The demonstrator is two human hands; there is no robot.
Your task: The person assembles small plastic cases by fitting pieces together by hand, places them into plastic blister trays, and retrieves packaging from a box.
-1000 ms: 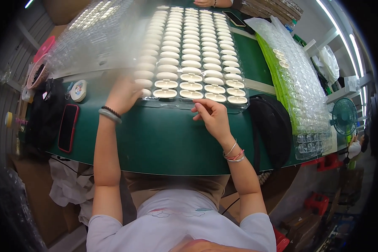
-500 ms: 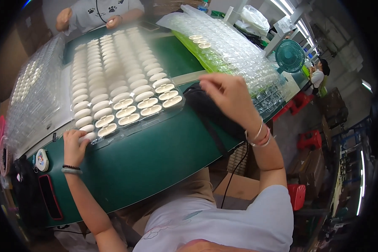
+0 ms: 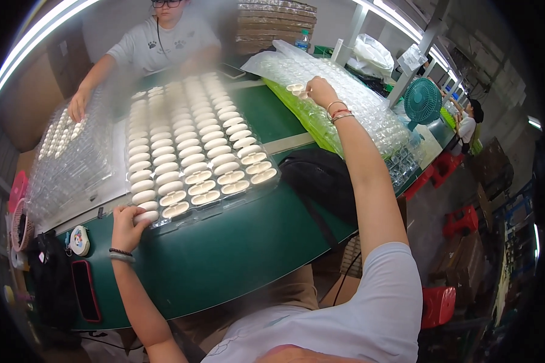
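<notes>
Ivory plastic oval cases (image 3: 193, 160) fill a clear blister tray (image 3: 227, 207) set on the green counter (image 3: 212, 260), ranged in long columns running away from the person. Most seem to be shut, domed lids uppermost; a cluster of open clamshell cases (image 3: 204, 198) takes up the near ends of the columns to the right of the first. By that measure the tray looks mostly closed up, with this cluster left; the far rows are too hazy to judge.

The left hand (image 3: 131, 226) is at the tray's near left corner, its thumb and forefinger pinching the end of a closed case (image 3: 146, 216). The right hand (image 3: 322, 91) reaches well apart from it, over a heap of transparent trays (image 3: 369, 97) on a lime-green sheet (image 3: 300, 115). Its fingers are bunched beside a few loose open cases (image 3: 295, 88); whether they grip one, I cannot tell.

Across the counter, a co-worker's hand (image 3: 77, 107) touches another stack of filled trays (image 3: 91, 151).
</notes>
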